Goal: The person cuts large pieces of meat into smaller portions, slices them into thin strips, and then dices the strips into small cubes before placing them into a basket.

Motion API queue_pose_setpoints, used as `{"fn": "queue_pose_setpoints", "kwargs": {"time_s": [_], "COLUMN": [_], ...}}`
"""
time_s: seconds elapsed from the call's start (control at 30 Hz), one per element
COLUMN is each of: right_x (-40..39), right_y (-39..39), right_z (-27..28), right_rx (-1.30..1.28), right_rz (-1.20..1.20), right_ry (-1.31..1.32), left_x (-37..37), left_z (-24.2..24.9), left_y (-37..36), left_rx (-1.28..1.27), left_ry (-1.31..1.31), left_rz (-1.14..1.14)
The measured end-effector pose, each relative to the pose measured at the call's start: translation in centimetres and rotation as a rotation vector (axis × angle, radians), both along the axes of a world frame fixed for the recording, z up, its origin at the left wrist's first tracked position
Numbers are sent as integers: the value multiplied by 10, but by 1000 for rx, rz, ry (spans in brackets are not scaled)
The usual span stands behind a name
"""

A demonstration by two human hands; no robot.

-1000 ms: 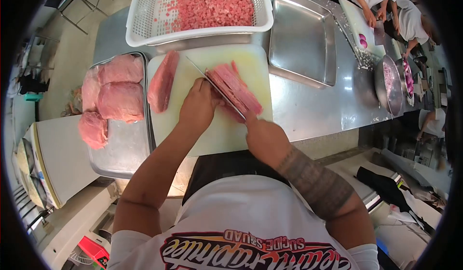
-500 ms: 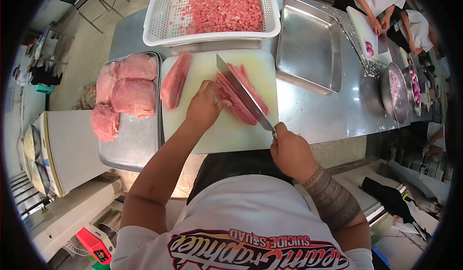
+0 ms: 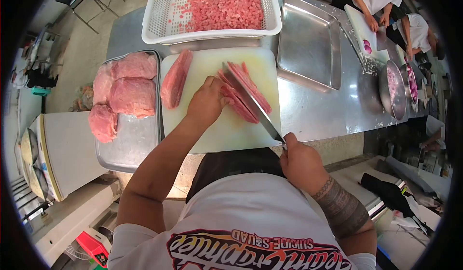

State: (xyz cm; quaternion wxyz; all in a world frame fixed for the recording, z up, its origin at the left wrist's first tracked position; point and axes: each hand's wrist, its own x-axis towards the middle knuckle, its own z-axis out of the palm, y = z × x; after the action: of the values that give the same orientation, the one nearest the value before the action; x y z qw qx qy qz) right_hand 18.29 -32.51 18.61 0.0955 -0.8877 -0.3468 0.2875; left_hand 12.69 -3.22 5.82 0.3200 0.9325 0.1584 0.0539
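My right hand (image 3: 304, 163) is wrapped round the handle of a large knife (image 3: 254, 105). Its blade runs diagonally up and left, in among long strips of raw meat (image 3: 241, 108) on a white cutting board (image 3: 202, 137). With bent fingers, my left hand (image 3: 207, 101) grips the left side of those strips, close beside the blade. More strips (image 3: 251, 87) lie along the blade's right side. Left of my left hand, a thick uncut piece of meat (image 3: 175, 79) rests near the board's left edge.
Behind the board stands a white perforated basket (image 3: 152, 17) of diced meat. A metal tray (image 3: 130, 147) at left holds several big meat pieces (image 3: 132, 96). To the right are a steel pan (image 3: 308, 43) and a bowl (image 3: 396, 94). A co-worker's hands (image 3: 378, 23) work beside sliced onions.
My right hand has drawn the knife toward me and slightly right, so its tip sits lower along the meat. My left hand stays in nearly the same place on the strips.
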Motion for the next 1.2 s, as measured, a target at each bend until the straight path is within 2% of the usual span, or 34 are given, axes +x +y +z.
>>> {"fn": "queue_pose_setpoints", "kwargs": {"time_s": [0.2, 0.37, 0.6, 0.67, 0.77, 0.83, 0.93, 1.03, 1.1, 1.2], "right_x": [0, 5, 15, 15, 13, 5, -5, -6, -2, 21], "right_y": [8, 39, 88, 97, 93, 74, 29, 23, 46, 57], "right_z": [-6, -19, -92, -97, -81, -43, -8, -59, -82, -92], "right_rx": [17, -4, 80, 110, 144, 122, -129, -27, 29, 74], "right_rz": [44, 79, 125, 100, 92, 100, 91, 80, 74, 72], "right_ry": [42, 47, -108, -122, -130, -114, 16, -39, -88, -107], "left_x": [0, 0, -3, -3, -2, -2, -2, -5, -6, -8], "left_z": [-9, -15, -21, -18, -13, -12, -18, -27, -29, -28], "left_y": [1, 1, 0, 1, -3, -2, -1, -2, -1, -2], "left_rx": [-12, -53, -21, -36, -90, -96, -67, -57, -39, 43], "left_ry": [-69, -30, -130, -76, -67, -68, -78, -116, -137, -225], "left_rz": [35, 51, 41, 41, 77, 88, 89, 93, 77, 54]}}
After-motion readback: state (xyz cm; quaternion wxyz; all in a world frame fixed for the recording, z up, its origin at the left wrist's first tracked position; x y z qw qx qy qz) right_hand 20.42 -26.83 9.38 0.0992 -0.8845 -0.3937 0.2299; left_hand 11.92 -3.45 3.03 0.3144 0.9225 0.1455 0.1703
